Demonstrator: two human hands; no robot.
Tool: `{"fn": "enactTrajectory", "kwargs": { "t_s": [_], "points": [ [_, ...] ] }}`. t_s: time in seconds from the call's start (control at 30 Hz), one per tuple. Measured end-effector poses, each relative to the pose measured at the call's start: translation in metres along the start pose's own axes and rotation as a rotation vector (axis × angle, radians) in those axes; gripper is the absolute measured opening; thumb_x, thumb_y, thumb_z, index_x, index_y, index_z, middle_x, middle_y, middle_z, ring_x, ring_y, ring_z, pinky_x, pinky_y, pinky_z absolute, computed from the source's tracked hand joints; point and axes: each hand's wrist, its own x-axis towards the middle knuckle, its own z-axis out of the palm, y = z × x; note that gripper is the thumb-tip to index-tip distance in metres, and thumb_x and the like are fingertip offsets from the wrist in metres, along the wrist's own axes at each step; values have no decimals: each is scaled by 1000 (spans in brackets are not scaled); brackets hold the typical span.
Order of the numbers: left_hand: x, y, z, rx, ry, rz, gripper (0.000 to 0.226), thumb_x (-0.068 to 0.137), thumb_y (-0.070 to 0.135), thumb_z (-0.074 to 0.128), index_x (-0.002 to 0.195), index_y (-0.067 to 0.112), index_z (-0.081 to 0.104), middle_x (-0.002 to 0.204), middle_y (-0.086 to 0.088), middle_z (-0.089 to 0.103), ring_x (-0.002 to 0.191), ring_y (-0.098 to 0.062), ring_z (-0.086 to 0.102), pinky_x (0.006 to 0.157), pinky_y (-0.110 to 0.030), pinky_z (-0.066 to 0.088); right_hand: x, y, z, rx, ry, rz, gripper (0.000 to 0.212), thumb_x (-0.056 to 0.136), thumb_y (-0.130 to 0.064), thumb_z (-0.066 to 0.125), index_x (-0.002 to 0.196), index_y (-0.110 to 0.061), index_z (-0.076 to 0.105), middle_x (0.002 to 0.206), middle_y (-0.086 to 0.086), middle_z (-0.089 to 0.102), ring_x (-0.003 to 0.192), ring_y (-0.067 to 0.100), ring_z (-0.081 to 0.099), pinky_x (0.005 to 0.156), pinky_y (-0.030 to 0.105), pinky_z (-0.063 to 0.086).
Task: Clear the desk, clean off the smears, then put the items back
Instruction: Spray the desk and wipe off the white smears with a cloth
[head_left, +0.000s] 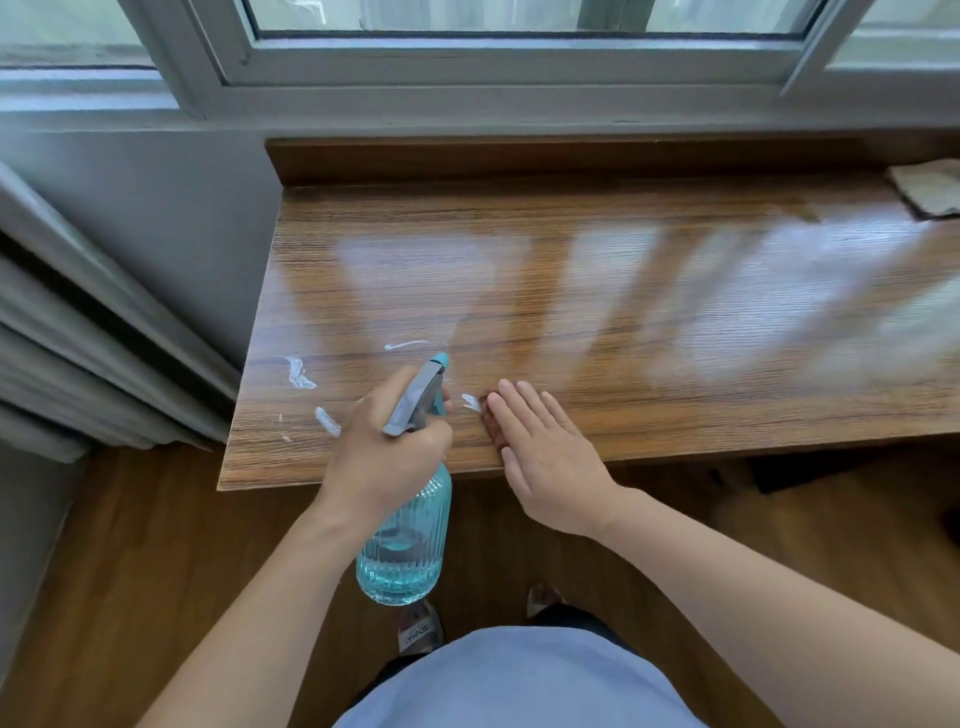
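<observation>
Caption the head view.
Left hand aims spray bottle at white smears on wooden desk; right hand rests flat.

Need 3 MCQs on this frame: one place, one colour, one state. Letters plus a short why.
1. Where does the cloth lie?
A. far right corner of the desk
B. under the right hand
C. on the floor

2. What colour is the bottle of the spray bottle?
A. opaque red
B. clear blue
C. black

3. What is the left hand doing?
A. lying flat on the desk
B. wiping with the cloth
C. gripping the spray bottle's neck and trigger

Key: 1 A, the cloth sits at the desk's far right edge, below the window. 2 B, the ribbed body is see-through blue with liquid inside. 3 C, its fingers curl round the sprayer head, while the right hand lies flat on the desk beside a white smear.
</observation>
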Motion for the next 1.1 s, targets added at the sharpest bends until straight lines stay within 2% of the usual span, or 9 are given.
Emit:
{"fn": "enactTrajectory", "kwargs": {
  "t_s": [0.13,0.3,0.37,0.43,0.53,0.63,0.77,1.0,1.1],
  "points": [
    [3,0,-1,-6,-33,10,29,89,6,61,95,35,60,88,-7,68,80,-32,71,75,-59,60,4,32,-4,-91,12,-4,63,106,-48,7,164,-23,2,172,-4,-1,157,11,-7,128,34,-5],
    [2,-10,-10,15,-41,27,29,91,6,62,95,34,58,91,-15,66,81,-38,69,69,-61,58,27,53,-13,15,70,393,64,107,-41,16,164,-16,-1,172,3,-5,158,19,-8,127,36,-7],
    [1,-14,-14,8,-40,29,26,91,6,62,94,31,59,93,-16,66,81,-39,68,70,-63,59,28,21,-9,36,75,345,65,107,-38,19,163,-13,-2,172,7,-9,157,23,-12,127,39,-6],
    [1,-17,-17,10,-29,29,23,90,5,62,94,28,61,89,-14,65,79,-37,68,69,-62,59,19,-10,0,31,53,157,65,107,-39,21,164,-15,0,171,4,-7,157,21,-12,128,39,-5],
    [0,-21,-22,30,-35,29,22,91,5,62,95,27,62,82,-12,63,77,-37,67,70,-60,59,14,0,-3,-48,8,-9,65,106,-44,14,164,-19,3,172,0,-3,157,14,-9,128,37,-4],
    [-1,-24,-26,53,-63,34,20,91,4,61,94,23,61,83,-17,61,79,-39,67,65,-56,54,29,42,-9,-94,46,177,64,106,-43,14,164,-19,0,172,0,-2,158,14,-6,126,35,-8],
    [-2,-32,-25,116,-108,-10,21,92,9,60,88,29,54,81,-8,57,77,-30,65,65,-49,52,52,44,-14,20,116,444,63,106,-35,24,163,-14,5,171,6,3,158,24,-1,128,40,-2],
    [0,-43,-4,185,-220,-97,19,89,10,59,81,22,46,76,0,47,65,-18,43,58,-34,33,14,2,-7,-15,20,97,62,108,-38,23,164,-20,3,172,-1,-1,158,15,-6,128,36,-3],
    [-1,-49,0,246,-244,-105,18,89,17,59,83,27,45,80,0,52,69,-19,48,58,-33,36,10,34,-10,-64,38,189,62,108,-39,20,164,-22,1,172,-2,0,158,12,-4,128,35,-2]
  ]
}}
